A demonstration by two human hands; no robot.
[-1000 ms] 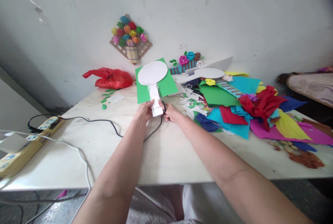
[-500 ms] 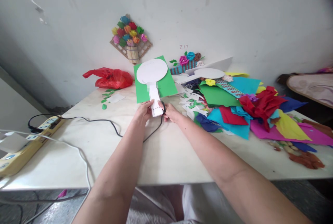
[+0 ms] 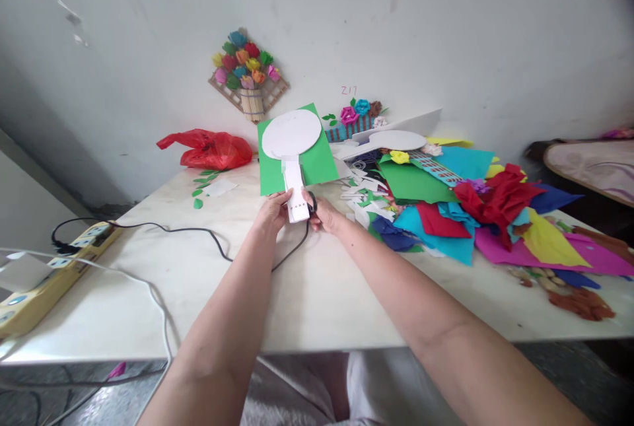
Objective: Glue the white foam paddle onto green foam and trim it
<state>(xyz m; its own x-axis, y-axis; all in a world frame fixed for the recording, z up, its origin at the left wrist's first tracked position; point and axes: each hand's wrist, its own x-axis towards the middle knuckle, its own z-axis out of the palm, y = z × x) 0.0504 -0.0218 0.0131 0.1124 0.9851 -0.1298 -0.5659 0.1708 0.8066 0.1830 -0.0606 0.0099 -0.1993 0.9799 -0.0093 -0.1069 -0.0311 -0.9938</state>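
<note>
My left hand (image 3: 274,211) is closed on the lower left edge of a long white piece (image 3: 296,199), which has a row of small dark marks near its bottom end. My right hand (image 3: 323,213) grips the same piece from the right. A black looped part (image 3: 312,201) shows by the right thumb, and a black cord (image 3: 288,255) runs up to that hand. I cannot make out what the looped part belongs to. Above the hands, a white oval cutout (image 3: 291,134) lies over a tilted green sheet (image 3: 321,165). Its join with the long piece is blurred.
Coloured paper (image 3: 421,181) and white scraps (image 3: 366,189) are heaped on the right, beside another white paddle-shaped cutout (image 3: 403,140). A red plastic bag (image 3: 212,148) and green paper leaves (image 3: 198,203) lie at left. A yellow power strip (image 3: 82,251) with cables borders the left edge.
The white oval and green sheet have shifted very slightly up and to the right. Both hands keep their hold in nearly the same place.
</note>
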